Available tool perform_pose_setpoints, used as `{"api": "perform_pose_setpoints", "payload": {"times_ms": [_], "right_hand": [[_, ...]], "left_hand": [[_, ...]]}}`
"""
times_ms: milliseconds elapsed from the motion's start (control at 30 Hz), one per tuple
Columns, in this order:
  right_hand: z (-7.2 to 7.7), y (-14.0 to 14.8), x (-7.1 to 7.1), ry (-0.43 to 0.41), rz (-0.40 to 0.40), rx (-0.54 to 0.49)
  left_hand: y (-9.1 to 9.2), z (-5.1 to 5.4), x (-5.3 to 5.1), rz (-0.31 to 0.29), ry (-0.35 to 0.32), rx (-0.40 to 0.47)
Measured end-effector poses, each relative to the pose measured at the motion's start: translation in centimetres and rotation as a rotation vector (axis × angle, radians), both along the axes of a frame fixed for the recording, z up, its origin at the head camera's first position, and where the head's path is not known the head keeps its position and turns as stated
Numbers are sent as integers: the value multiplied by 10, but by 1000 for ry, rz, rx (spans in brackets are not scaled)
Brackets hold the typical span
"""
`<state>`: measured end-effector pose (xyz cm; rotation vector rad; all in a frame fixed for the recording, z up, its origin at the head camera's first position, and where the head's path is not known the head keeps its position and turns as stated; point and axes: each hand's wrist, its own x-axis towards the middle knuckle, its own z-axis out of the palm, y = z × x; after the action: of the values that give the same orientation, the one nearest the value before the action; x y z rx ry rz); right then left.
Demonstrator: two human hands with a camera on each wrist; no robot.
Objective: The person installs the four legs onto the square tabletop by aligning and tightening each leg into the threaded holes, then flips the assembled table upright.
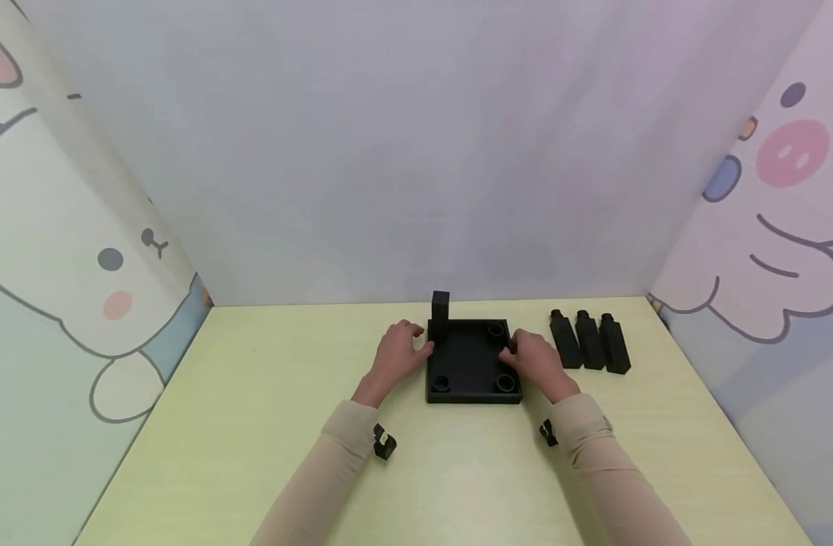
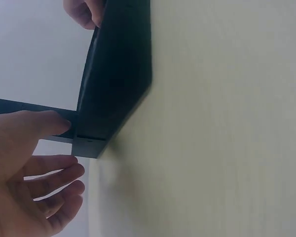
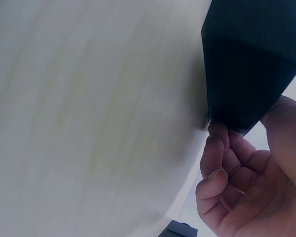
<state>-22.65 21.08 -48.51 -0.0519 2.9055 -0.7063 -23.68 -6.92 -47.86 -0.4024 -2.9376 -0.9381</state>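
Observation:
A black square tabletop (image 1: 469, 356) with a raised rim lies upside down on the table. Round sockets show at three of its corners; at the far left corner a black square leg (image 1: 440, 307) stands upright. My left hand (image 1: 397, 355) is beside the left edge, its fingers loosely spread; in the left wrist view the thumb overlaps the leg, and I cannot tell whether it touches. My right hand (image 1: 535, 359) grips the right edge, thumb over the rim and curled fingers (image 3: 222, 158) against the outer side.
Three black legs (image 1: 590, 341) with narrow knobbed ends lie side by side to the right. Black wrist-camera pieces (image 1: 384, 442) show by the sleeves. A pale curtain (image 1: 416, 167) stands behind the light yellow table (image 1: 253, 425), with cartoon-printed panels at both sides.

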Motion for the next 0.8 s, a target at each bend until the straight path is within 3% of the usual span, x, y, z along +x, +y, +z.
{"api": "perform_pose_setpoints", "payload": {"times_ms": [233,600,800], "right_hand": [[-2,1,0,31,2,23],[0,3,2,69,17,45],[2,3,4,97,44,76]], "left_hand": [[4,-11,5,10,-16,-4],[14,-26,7,35,109,-63],[14,-31,8,68,126,-68]]}}
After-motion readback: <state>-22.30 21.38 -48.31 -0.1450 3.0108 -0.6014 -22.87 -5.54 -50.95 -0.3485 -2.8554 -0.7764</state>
